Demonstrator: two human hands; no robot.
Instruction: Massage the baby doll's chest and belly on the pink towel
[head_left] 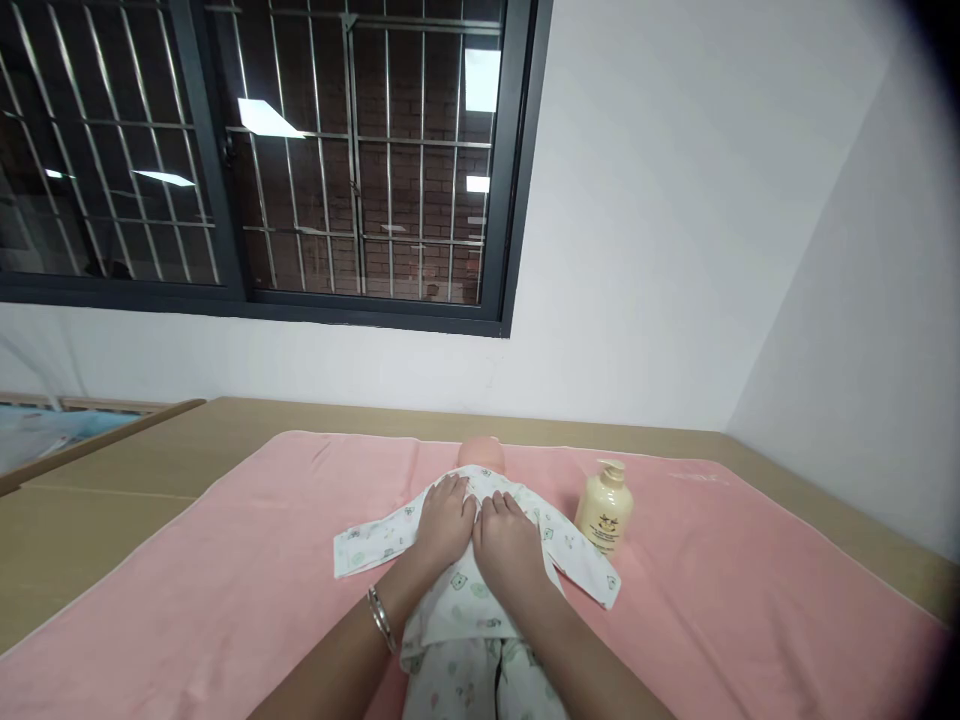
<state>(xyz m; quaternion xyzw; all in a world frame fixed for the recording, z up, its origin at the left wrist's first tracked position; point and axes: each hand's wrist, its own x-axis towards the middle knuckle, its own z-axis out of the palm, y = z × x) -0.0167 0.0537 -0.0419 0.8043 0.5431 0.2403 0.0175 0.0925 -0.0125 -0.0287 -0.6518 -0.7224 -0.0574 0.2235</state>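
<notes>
Hands lie side by side at the centre of the view: the left hand (444,520) and the right hand (506,535) both press flat, palms down and fingers spread, on the chest of a baby doll (480,455) dressed in a white printed garment (465,600). Neither grip pinches or closes on anything; the fingers simply lie open against the cloth, thumbs almost touching. A silver bangle (381,618) circles the left wrist. The doll lies on its back, its bare head at 12 o'clock from the hands, its legs running toward 6 o'clock, and its sleeves stretched out to 9 and 4 o'clock. At 3 o'clock from the hands, just beside the right sleeve, a cream pump bottle (604,508) stands upright. All of this rests on a pink towel (225,560) spread over a tan worktop (105,500), whose bare surface shows at 9 o'clock and along the far edge at 12 o'clock. Behind the worktop rises a plain white wall (675,250), which meets a second wall in a corner at 2 o'clock. At 11 o'clock a dark-framed window (300,150) with metal bars reflects ceiling lights, with brickwork visible beyond the glass. At 9 o'clock, past the edge of the worktop, a pale blue surface (45,430) shows, too cropped to identify.
</notes>
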